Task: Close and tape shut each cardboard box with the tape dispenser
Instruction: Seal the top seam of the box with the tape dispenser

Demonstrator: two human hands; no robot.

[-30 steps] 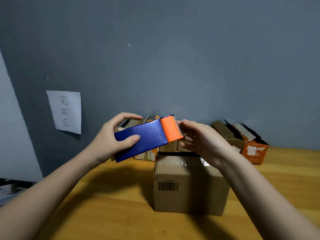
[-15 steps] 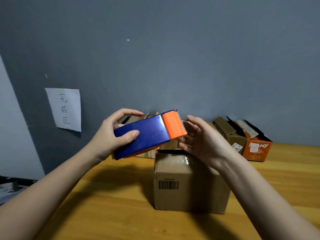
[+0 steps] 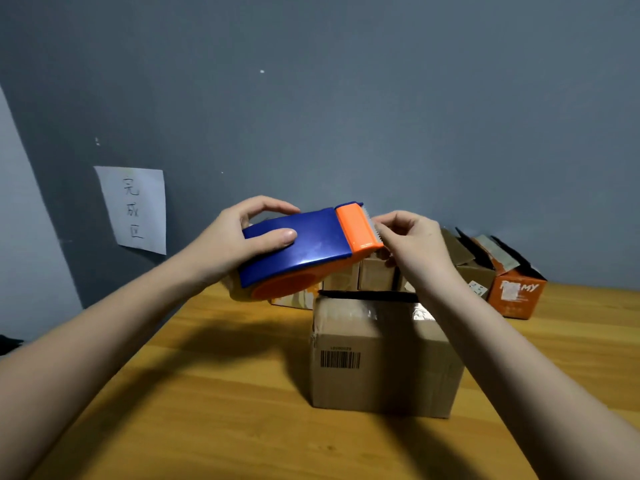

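while the tape dispenser (image 3: pixel 304 247) is held up in the air above the tabletop (image 3: pixel 214 393), the left hand (image 3: pixel 239 244) has its grip wrapped round the blue body, thumb on top and fingers over the far side. i think it is held that way so the orange cutting end points to the other hand. the right hand (image 3: pixel 412 240) is right at that end, with thumb and finger pressed close together at the toothed edge. it looks like it is picking at the end of the tape, but the tape is too thin and clear for me to be sure it has hold of it.

just under the hands sits the cardboard box (image 3: pixel 381 355) with a barcode on its front. shiny tape already shows on its top, and a dark gap runs along the back edge, so it may need more.

more boxes (image 3: pixel 491 271) wait open by the grey wall (image 3: pixel 346 98). a paper note (image 3: pixel 135 209) is stuck on the wall.
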